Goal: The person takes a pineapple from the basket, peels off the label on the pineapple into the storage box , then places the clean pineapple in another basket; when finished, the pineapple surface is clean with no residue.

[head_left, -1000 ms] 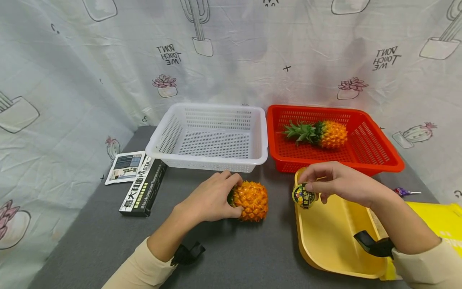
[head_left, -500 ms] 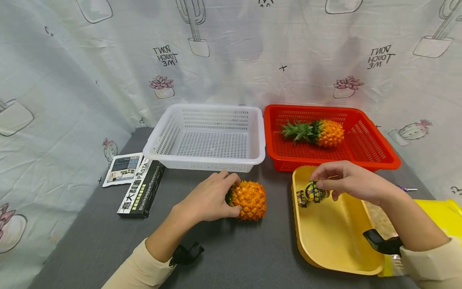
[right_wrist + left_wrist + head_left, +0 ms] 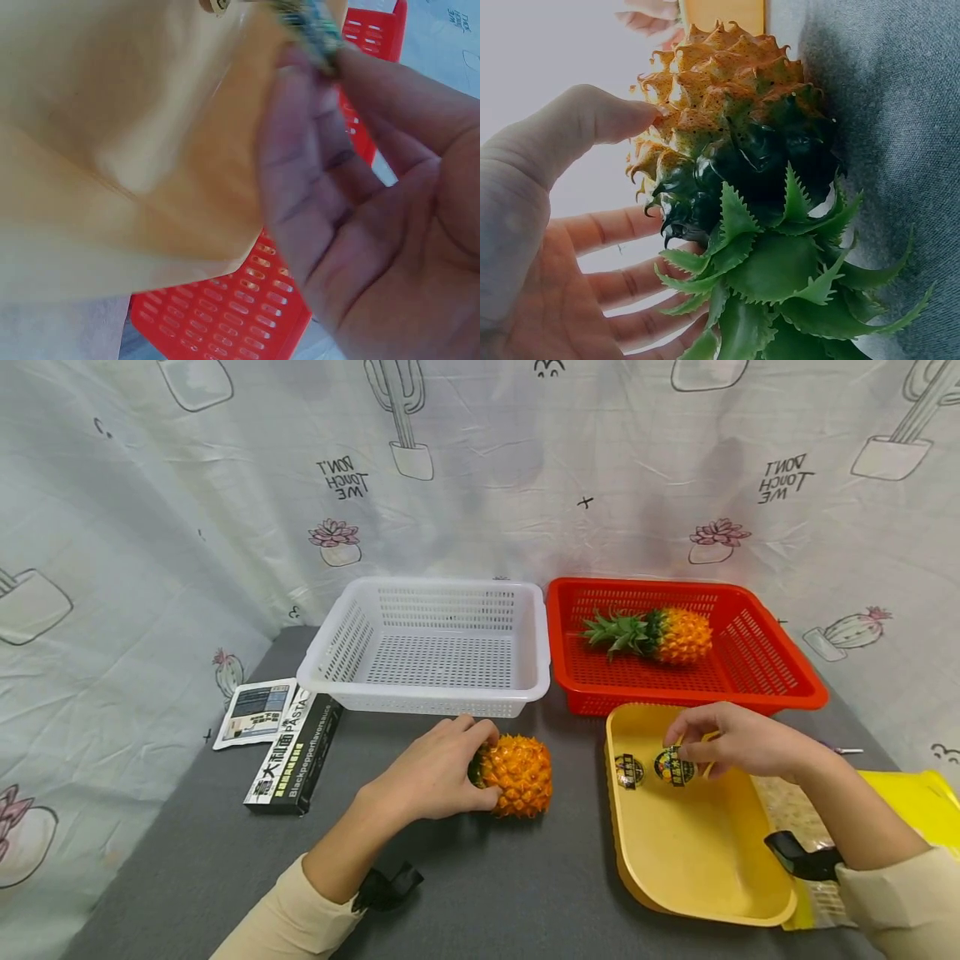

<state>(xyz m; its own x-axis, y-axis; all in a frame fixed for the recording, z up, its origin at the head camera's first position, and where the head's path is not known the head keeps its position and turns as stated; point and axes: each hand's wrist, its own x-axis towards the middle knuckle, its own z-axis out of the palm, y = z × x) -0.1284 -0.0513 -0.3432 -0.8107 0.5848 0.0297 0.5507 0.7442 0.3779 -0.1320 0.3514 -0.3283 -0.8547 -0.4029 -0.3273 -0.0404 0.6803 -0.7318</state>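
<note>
Moved: my right hand (image 3: 738, 745) carried the round sticker (image 3: 672, 766) over the yellow tray (image 3: 697, 860), pinched. Left hand (image 3: 431, 770) grips pineapple (image 3: 516, 775) on the surface; advisable: lower sticker flat.

pineapple (image 3: 516, 774): orange toy fruit, green crown, laid on its side on the grey cloth, crown end gripped | round disc (image 3: 673, 766): dark, colourful label, pinched upright on edge over the yellow tray (image 3: 697, 868), just beside a second similar disc (image 3: 628, 771)
</note>
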